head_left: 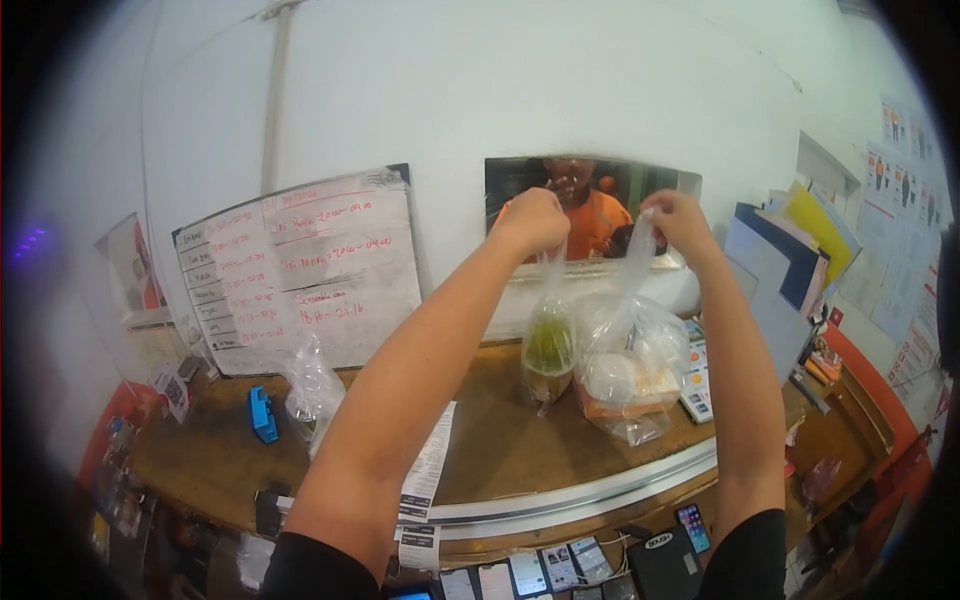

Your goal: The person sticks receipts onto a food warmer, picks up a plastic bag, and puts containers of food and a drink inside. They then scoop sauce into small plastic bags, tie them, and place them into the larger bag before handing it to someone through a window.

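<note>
My left hand (pixel 538 220) is closed on the gathered top of a narrow clear plastic bag (pixel 549 345), which hangs over the wooden counter with something green and a pale brownish content at its bottom. To the right, my right hand (pixel 678 222) pinches the twisted neck of a larger clear plastic bag (pixel 635 365). Inside that one show white round packs and an orange-and-white box (pixel 625 390). Both bags are side by side, their bottoms close over the counter, in front of the wall opening.
Beyond the wall opening (pixel 500 178) stands a person in orange (pixel 598 218). A whiteboard (pixel 300 270) leans at left above a blue object (pixel 262 414) and another clear bag (pixel 315 385). Paper receipts (pixel 428 465) overhang the counter (pixel 480 440). Several phones (pixel 528 572) line the lower shelf.
</note>
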Demonstrator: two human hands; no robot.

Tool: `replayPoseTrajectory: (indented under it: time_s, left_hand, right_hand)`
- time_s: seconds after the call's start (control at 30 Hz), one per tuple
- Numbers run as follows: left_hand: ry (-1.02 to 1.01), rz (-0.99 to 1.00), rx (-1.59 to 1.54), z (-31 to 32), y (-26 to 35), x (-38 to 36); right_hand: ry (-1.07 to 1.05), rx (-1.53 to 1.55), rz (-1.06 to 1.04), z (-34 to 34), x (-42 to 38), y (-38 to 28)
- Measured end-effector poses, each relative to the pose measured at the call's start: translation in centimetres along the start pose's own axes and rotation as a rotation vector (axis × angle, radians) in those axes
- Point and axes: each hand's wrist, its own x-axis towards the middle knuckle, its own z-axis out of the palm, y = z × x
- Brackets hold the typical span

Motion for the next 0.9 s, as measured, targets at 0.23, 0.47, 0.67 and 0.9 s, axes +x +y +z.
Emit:
replayPoseTrajectory:
  time_s: [0.23,0.47,0.67,0.9]
  left_hand:
    - [0.014,0.03,0.119,0.7,-1.3,0.8]
    - [0.034,-0.186,-0.079,-0.7,2.3,-3.6]
    - [0.106,0.026,-0.032,-0.1,-0.3,-2.2]
    - [-0.117,0.194,0.17,-2.0,1.5,-7.3]
  right_hand:
    - [-0.061,0.073,0.238,-0.3,-4.1,1.9]
    - [0.428,-0.137,-0.152,2.1,-12.0,1.5]
    - [0.2,0.43,0.045,6.2,-24.6,-3.8]
    - [-0.008,0.739,0.312,7.6,-33.8,-7.7]
